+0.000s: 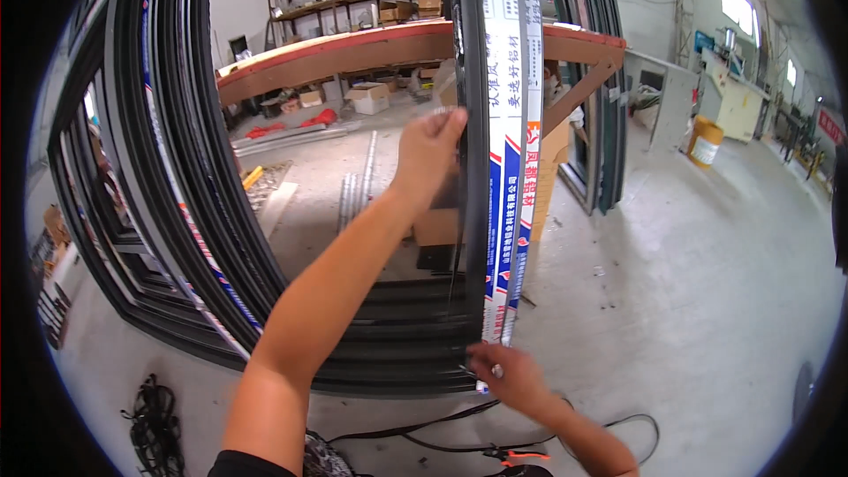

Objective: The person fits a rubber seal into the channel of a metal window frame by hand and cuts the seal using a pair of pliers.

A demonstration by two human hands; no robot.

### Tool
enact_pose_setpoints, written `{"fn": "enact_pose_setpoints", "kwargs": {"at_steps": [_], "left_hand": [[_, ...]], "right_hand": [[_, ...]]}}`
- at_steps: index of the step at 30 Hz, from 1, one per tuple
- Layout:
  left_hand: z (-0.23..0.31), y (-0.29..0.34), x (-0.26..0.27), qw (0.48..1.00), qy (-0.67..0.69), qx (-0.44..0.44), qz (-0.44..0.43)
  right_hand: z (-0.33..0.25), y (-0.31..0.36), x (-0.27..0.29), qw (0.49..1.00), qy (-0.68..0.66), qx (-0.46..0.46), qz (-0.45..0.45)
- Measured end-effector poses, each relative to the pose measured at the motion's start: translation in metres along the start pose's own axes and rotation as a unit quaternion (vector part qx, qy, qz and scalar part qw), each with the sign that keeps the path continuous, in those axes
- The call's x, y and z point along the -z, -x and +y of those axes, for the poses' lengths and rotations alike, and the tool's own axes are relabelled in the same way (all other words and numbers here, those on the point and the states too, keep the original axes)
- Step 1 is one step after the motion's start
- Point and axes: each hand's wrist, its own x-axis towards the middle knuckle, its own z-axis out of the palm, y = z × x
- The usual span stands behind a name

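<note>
"The left arm (322, 300) came closest, reaching up to what?"

"Its left hand (429, 143) was at the left edge of a dark frame (475, 212), fingers curled; whether they pinched anything, one could not tell."

"And the right hand (514, 378)?"

"Low, by the frame's bottom corner, fingers bent inward; their hold was equally unclear."

"Where was the frame?"

"Upright before the person, white-and-blue film (505, 124) along its right side, more dark frames (181, 106) at left, a red-edged counter (353, 51) behind."

"And below?"

"Orange-handled pliers (523, 455) and a black cable (424, 430) lay on the floor (689, 318)."
</note>
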Motion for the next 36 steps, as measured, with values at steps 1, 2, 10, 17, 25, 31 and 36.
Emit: {"fn": "enact_pose_setpoints", "kwargs": {"at_steps": [1, 2, 10, 17, 25, 31, 36], "left_hand": [[-0.012, 0.008, 0.001, 0.998, -0.051, 0.009, 0.026], [-0.023, 0.013, 0.004, 0.993, -0.105, 0.018, 0.051], [-0.074, 0.061, -0.032, 0.986, 0.068, -0.034, 0.147], [-0.071, 0.067, -0.029, 0.982, 0.126, 0.004, 0.143], [-0.056, 0.073, -0.014, 0.987, 0.07, -0.017, 0.144], [-0.058, 0.072, -0.018, 0.98, 0.095, -0.025, 0.173], [-0.057, 0.073, -0.027, 0.978, 0.023, -0.017, 0.207]], "right_hand": [[-0.01, -0.019, 0.022, 0.995, 0.059, 0.073, 0.028], [-0.026, -0.042, 0.043, 0.981, 0.113, 0.148, 0.054], [-0.224, -0.233, 0.147, 0.653, 0.644, 0.398, 0.038], [-0.195, -0.298, 0.095, 0.571, 0.722, 0.309, -0.238], [-0.168, -0.283, 0.074, 0.553, 0.741, 0.224, -0.308], [-0.168, -0.283, 0.073, 0.504, 0.776, 0.217, -0.31], [-0.161, -0.279, 0.082, 0.535, 0.752, 0.256, -0.288]]}}
